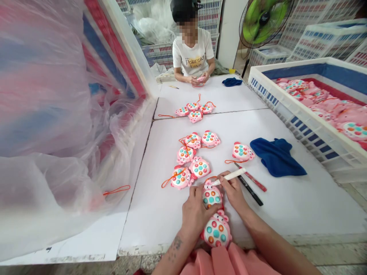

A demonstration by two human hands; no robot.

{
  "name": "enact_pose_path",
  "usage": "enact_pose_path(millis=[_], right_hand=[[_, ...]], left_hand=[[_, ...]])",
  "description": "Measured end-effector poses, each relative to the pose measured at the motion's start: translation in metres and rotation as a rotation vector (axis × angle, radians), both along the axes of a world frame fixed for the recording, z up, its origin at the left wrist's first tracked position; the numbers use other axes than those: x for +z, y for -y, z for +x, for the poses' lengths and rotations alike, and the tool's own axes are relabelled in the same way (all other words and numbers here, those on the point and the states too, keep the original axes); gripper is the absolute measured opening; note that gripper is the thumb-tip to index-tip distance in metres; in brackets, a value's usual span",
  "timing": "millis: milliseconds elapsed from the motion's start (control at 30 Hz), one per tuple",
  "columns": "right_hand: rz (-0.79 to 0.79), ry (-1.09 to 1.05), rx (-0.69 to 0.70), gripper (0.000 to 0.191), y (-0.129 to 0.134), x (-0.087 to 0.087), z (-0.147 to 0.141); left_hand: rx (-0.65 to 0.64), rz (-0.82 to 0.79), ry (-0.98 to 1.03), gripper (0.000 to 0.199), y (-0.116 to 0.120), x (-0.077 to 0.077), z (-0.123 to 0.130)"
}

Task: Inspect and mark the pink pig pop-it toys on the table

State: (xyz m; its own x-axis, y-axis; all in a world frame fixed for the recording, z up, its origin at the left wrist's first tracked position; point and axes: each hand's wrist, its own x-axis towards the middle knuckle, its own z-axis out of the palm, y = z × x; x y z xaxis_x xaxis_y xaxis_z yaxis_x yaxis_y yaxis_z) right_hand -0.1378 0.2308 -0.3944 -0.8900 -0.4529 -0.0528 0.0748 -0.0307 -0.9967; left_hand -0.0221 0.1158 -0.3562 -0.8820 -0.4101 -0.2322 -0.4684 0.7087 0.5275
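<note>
Left hand [195,209] curled over a pink pig-shaped toy [212,197], holding it, right hand [233,192] pinching a white marker [229,177], white plastic crate [304,118] heaped with pink toys [354,130]

Bright even light, faint shadows, edges warped.

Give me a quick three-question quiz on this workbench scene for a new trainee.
1. Which hand holds the white pen?
2. True or false: the white crate on the right holds pink toys.
3. How many toys lie on the far table panel?

Key:
1. The right hand.
2. True.
3. Four.
</note>
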Motion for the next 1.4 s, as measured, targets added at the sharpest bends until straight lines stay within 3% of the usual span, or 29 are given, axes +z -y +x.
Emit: enact_pose_path(millis=[1400], right_hand=[[-0.009, -0.028, -0.010, 0.022, -0.0005, -0.0038, -0.0004]], left_hand=[[0.010, 0.034, 0.000, 0.073, -0.0005, 0.0030, 0.0000]])
